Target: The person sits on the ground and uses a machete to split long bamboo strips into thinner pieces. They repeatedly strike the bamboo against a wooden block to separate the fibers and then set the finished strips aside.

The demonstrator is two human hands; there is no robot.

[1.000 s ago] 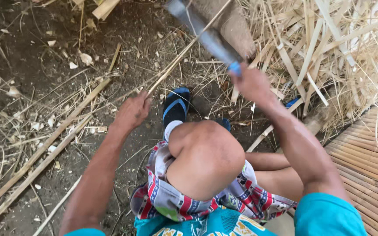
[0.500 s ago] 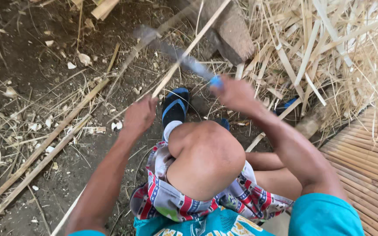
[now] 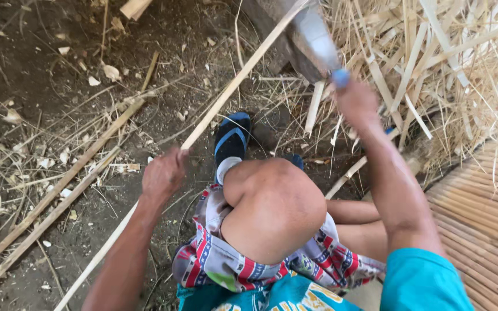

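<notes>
The single head-worn camera looked steeply down from close above the bent knee (image 3: pixel 275 210), facing forward past it to the dirt ground (image 3: pixel 59 103).

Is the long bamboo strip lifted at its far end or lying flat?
Lifted: the left hand grips the bamboo strip, which slants upward to the blade in the right hand.

Bare dirt floor (image 3: pixel 47 52) in daylight, woven bamboo mat (image 3: pixel 485 201) at right

left hand (image 3: pixel 162 173): fist closed, arm extended | right hand (image 3: pixel 355 101): clenched, raised
</notes>
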